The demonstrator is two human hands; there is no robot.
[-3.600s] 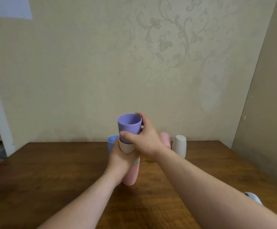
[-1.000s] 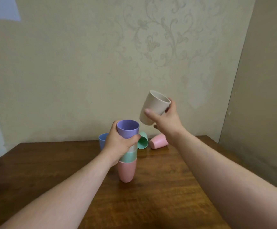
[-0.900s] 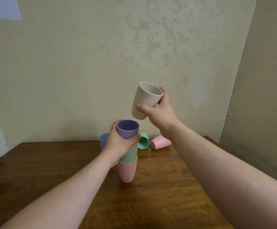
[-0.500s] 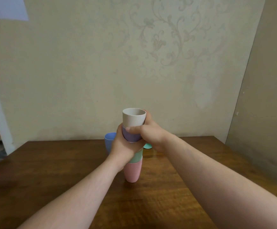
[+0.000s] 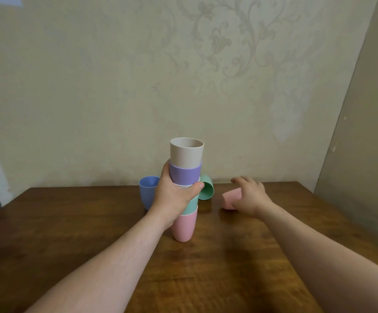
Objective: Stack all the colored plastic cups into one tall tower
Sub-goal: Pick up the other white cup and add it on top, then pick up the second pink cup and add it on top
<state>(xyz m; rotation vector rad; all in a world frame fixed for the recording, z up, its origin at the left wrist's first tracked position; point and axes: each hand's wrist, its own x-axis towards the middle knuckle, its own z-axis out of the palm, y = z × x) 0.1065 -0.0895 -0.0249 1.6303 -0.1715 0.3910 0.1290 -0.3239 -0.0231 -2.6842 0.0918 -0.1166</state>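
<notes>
A nested cup tower stands upright mid-table: a pink cup [image 5: 184, 227] at the bottom, a green cup [image 5: 191, 205] above it, a white band mostly hidden, a purple cup [image 5: 185, 175], and a beige cup [image 5: 186, 152] on top. My left hand [image 5: 175, 195] is wrapped around the tower's middle. A blue cup [image 5: 147, 190] stands upright behind my left hand. Just right of the tower a green cup [image 5: 206, 187] lies on its side. Further right a pink cup [image 5: 230, 198] lies on its side, with my right hand [image 5: 250, 195] spread open over it.
The wooden table [image 5: 82, 233] ends against a patterned wall behind the cups. Its right edge runs near a beige panel [image 5: 364, 154]. Shelving shows at the far left edge.
My right hand set the beige cup into the purple one, let go, and moved right and down over the lying pink cup. My left hand kept its hold on the tower.
</notes>
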